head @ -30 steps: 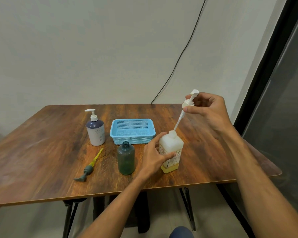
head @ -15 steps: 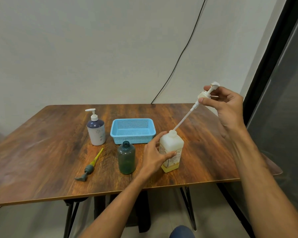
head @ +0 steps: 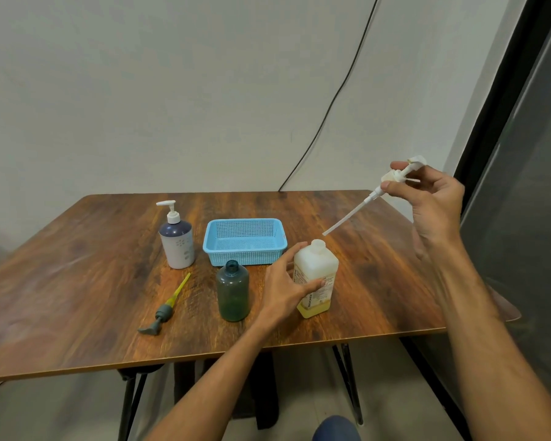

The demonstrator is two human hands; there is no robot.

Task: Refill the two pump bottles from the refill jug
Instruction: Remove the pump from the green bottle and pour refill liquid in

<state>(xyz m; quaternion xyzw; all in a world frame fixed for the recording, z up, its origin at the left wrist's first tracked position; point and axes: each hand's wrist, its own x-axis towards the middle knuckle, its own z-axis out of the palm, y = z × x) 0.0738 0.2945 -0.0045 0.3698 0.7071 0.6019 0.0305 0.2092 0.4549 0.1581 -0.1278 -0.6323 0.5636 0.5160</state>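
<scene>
Left hand (head: 283,283) gripping white jug (head: 315,275), neck open, right of green bottle (head: 233,296). Loose green pump (head: 166,305) left of that bottle. Right hand (head: 433,202) pinching white pump (head: 398,178), tube clear above jug. Behind bottle: blue basket (head: 245,240), capped white bottle (head: 177,240).

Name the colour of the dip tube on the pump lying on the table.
Yellow dip tube, on a grey pump head; head view.
</scene>
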